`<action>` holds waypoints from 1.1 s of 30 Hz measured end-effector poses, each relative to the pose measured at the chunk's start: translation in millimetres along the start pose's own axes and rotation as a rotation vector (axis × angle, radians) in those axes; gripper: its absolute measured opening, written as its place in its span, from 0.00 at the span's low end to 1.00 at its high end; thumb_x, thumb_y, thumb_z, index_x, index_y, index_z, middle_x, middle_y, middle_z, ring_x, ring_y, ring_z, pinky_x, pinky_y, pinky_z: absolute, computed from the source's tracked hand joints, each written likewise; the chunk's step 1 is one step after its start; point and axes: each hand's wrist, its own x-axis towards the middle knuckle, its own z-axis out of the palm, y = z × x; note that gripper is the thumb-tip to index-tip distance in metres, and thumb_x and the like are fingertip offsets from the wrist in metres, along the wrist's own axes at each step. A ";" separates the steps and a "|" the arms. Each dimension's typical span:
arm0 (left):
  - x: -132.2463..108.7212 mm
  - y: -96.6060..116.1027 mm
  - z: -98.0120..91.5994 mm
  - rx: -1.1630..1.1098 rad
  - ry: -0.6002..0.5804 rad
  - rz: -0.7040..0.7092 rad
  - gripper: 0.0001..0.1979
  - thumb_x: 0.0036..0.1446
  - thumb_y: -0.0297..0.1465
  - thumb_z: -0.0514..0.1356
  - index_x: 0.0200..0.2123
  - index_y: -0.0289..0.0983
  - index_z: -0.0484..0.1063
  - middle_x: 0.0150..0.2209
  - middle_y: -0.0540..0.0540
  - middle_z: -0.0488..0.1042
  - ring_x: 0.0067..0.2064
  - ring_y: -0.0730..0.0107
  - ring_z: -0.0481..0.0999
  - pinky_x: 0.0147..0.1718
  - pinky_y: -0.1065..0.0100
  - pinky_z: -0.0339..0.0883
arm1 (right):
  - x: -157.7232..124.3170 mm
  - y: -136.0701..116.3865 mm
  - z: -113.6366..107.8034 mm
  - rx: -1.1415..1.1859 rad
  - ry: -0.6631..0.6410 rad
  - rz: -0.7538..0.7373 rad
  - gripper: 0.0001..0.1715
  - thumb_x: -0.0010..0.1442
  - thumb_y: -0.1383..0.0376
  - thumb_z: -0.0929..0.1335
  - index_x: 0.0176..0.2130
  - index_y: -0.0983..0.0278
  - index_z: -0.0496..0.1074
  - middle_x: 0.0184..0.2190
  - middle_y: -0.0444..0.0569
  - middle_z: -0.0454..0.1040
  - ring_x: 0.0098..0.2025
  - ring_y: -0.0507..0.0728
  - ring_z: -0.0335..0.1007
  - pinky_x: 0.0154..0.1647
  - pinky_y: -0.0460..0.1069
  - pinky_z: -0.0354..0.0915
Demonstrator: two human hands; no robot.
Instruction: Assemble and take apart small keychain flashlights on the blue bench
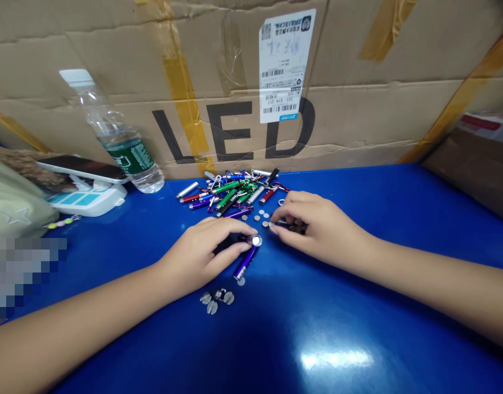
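My left hand [206, 246] is closed, thumb and forefinger pinching a small flashlight [256, 241] whose round, bright end faces me. Right below it a purple flashlight [244, 264] lies slanted on the table. My right hand [312, 219] is closed too, with a small button cell [271, 224] at its fingertips, just right of my left hand. Under my right palm sits a dark cluster of button cells [297, 226], partly hidden by the fingers. A few loose cells [256, 218] lie between my hands and the flashlight pile. Slotted round metal caps [212, 307] lie nearer to me.
Behind my hands is a pile of colourful keychain flashlights [235, 191] on the blue table [358, 306]. A large cardboard box [358, 109] walls off the back. At left stand a water bottle [132, 156] and a power strip [91, 201] with a phone [82, 167] on it.
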 end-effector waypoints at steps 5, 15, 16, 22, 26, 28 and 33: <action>1.0 1.3 -0.7 0.018 0.008 0.030 0.08 0.61 0.31 0.55 0.43 0.39 0.70 0.40 0.48 0.78 0.42 0.70 0.77 0.43 0.69 0.69 | -2.2 -19.5 -5.8 0.028 0.138 -0.158 0.09 0.61 0.62 0.65 0.37 0.63 0.73 0.28 0.47 0.70 0.33 0.53 0.65 0.35 0.49 0.59; -0.4 0.2 0.4 0.044 0.030 0.034 0.09 0.61 0.32 0.55 0.44 0.40 0.69 0.41 0.48 0.77 0.42 0.70 0.77 0.43 0.69 0.70 | -6.4 -19.5 0.5 -0.054 0.144 -0.240 0.11 0.63 0.61 0.63 0.39 0.63 0.73 0.29 0.47 0.70 0.32 0.53 0.64 0.35 0.49 0.54; -0.4 -0.2 0.6 0.045 0.034 0.036 0.09 0.61 0.32 0.55 0.44 0.39 0.69 0.41 0.48 0.77 0.42 0.70 0.77 0.43 0.69 0.70 | -7.0 -19.4 0.8 -0.070 0.133 -0.264 0.11 0.64 0.62 0.62 0.39 0.63 0.73 0.28 0.47 0.70 0.32 0.53 0.63 0.35 0.49 0.54; 0.8 -1.1 1.1 0.022 0.035 0.004 0.09 0.61 0.32 0.55 0.44 0.40 0.70 0.40 0.48 0.77 0.41 0.69 0.77 0.44 0.68 0.70 | -8.5 -22.9 0.3 -0.075 0.068 -0.255 0.11 0.63 0.65 0.61 0.39 0.64 0.72 0.28 0.47 0.70 0.30 0.53 0.63 0.35 0.49 0.53; 1.1 -0.8 0.6 -0.033 0.045 -0.061 0.09 0.60 0.32 0.56 0.43 0.40 0.70 0.41 0.49 0.77 0.42 0.69 0.77 0.44 0.68 0.70 | -4.8 -17.8 -3.2 -0.016 0.052 -0.079 0.07 0.60 0.67 0.62 0.36 0.65 0.70 0.29 0.47 0.71 0.32 0.53 0.64 0.36 0.49 0.56; 0.9 -1.0 0.6 -0.070 0.078 -0.123 0.08 0.59 0.33 0.57 0.43 0.40 0.70 0.41 0.48 0.77 0.42 0.68 0.77 0.42 0.69 0.71 | -2.1 -11.2 -3.4 -0.037 0.020 -0.017 0.06 0.59 0.68 0.63 0.35 0.64 0.70 0.30 0.48 0.71 0.34 0.55 0.65 0.37 0.49 0.58; 0.0 -3.9 2.5 -0.202 0.175 -0.262 0.10 0.59 0.34 0.57 0.43 0.39 0.69 0.41 0.46 0.77 0.42 0.66 0.77 0.42 0.65 0.72 | 1.5 7.5 0.7 -0.154 -0.069 0.059 0.08 0.58 0.68 0.64 0.36 0.64 0.72 0.37 0.52 0.71 0.40 0.58 0.65 0.41 0.52 0.59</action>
